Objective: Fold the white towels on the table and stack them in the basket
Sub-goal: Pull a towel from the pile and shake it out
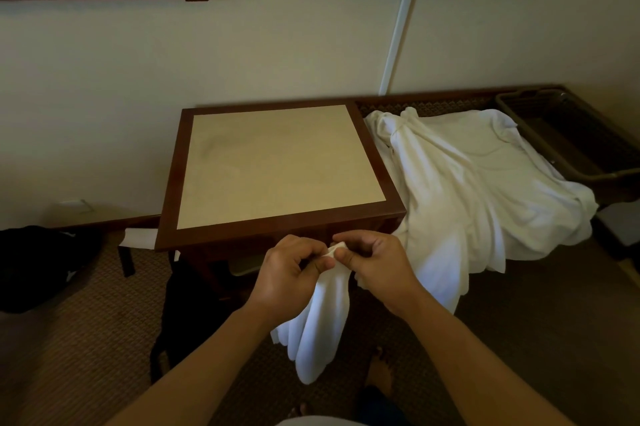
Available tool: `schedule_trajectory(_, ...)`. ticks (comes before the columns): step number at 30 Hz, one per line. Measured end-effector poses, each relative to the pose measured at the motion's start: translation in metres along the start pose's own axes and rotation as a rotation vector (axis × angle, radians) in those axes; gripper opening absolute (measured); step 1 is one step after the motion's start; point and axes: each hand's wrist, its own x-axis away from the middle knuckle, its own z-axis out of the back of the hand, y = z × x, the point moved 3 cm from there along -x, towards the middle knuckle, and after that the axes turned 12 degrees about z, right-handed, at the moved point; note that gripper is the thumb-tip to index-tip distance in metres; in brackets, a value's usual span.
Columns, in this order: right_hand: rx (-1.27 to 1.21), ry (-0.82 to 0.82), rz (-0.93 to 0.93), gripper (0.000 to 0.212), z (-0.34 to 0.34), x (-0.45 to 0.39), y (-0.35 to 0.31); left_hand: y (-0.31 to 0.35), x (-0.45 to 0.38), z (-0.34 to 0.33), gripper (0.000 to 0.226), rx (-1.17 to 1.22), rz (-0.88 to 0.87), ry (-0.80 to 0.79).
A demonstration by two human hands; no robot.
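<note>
Both hands, left hand [294,264] and right hand [372,261], pinch one white towel [320,325] by its top edge; it hangs before the surface [277,166]. The towel heap [478,190] lies right of it, beside the basket [568,134].

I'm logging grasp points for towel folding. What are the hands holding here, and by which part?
Both the left hand and the right hand pinch one white towel at its top edge, close together; the rest hangs down below them.

Bare forearms — sleeveless, unadorned hands
</note>
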Motion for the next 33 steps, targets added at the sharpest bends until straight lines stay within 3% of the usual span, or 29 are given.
schedule_trajectory(8, 0.022, 0.099, 0.099, 0.027, -0.005, 0.003, -0.003, 0.006, -0.002, -0.001, 0.015, -0.03, 0.054, 0.009)
schedule_trajectory(11, 0.122, 0.106, 0.192, 0.032, -0.003, 0.003, -0.008, 0.009, -0.008, -0.001, 0.004, 0.005, 0.11, -0.127)
schedule_trajectory(14, 0.25, 0.09, 0.295, 0.028, 0.007, -0.002, -0.023, -0.006, -0.01, -0.003, 0.01, 0.065, 0.177, -0.316)
schedule_trajectory(17, 0.349, 0.09, 0.38, 0.028, 0.016, -0.008, -0.044, -0.031, -0.004, -0.01, 0.014, 0.005, 0.222, -0.375)
schedule_trajectory(25, 0.449, 0.126, 0.526, 0.028, 0.024, -0.012, -0.084, -0.1, 0.017, -0.028, 0.019, -0.264, 0.283, -0.288)
schedule_trajectory(29, 0.45, 0.114, 0.534, 0.027, 0.02, -0.009, -0.092, -0.123, 0.02, -0.032, 0.019, -0.216, 0.416, -0.174)
schedule_trajectory(33, 0.423, 0.124, 0.515, 0.026, 0.019, -0.009, -0.098, -0.121, 0.023, -0.04, 0.028, -0.062, 0.41, -0.098)
